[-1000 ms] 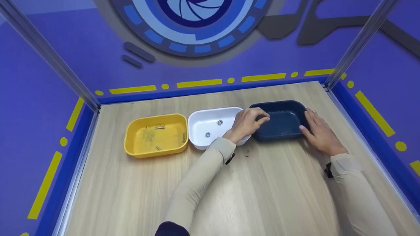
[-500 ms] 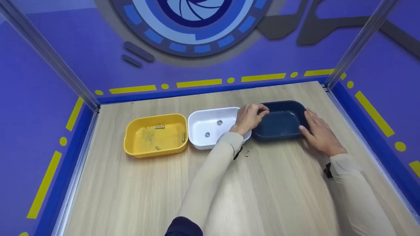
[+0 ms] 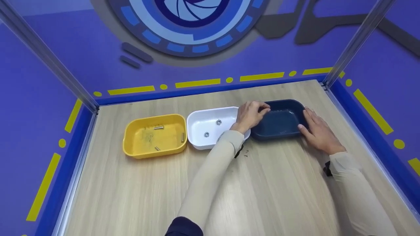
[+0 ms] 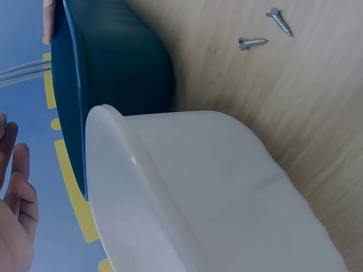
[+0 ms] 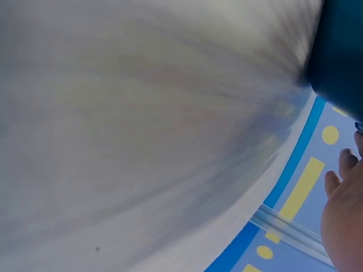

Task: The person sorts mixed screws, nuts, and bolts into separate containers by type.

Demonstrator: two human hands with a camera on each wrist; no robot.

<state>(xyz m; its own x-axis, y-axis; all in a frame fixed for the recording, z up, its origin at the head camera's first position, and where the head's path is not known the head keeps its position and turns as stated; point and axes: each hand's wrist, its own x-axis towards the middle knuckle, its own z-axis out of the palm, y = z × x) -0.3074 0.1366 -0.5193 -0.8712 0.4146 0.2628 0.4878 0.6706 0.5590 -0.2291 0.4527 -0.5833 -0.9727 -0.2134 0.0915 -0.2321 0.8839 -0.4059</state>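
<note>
My left hand [image 3: 248, 115] hovers over the adjoining ends of the white bin [image 3: 200, 144] and the dark blue bin [image 3: 277, 136]. Its fingers bend, with index finger and thumb brought near each other over the dark bin; whether they pinch something small I cannot tell. In the left wrist view, that hand [image 4: 17, 209] is above the bin rims. Fairly straight fingers of my right hand [image 3: 320, 134] rest along the dark bin's right end, thumb at its front corner. Two nuts, one a nut [image 3: 219, 122] farther back, lie in the white bin.
A yellow bin [image 3: 131, 152] at left holds several metal bolts, including one bolt [image 3: 158, 127] near its back. Two small screws, one a screw [image 4: 252, 43], lie on the wooden table [image 3: 256, 193] before the bins. Purple panels [image 3: 72, 59] enclose the back and sides.
My left hand has shifted slightly back, away from me, between the first frame and the second, then stays nearly still. The right hand keeps its place on the dark bin.
</note>
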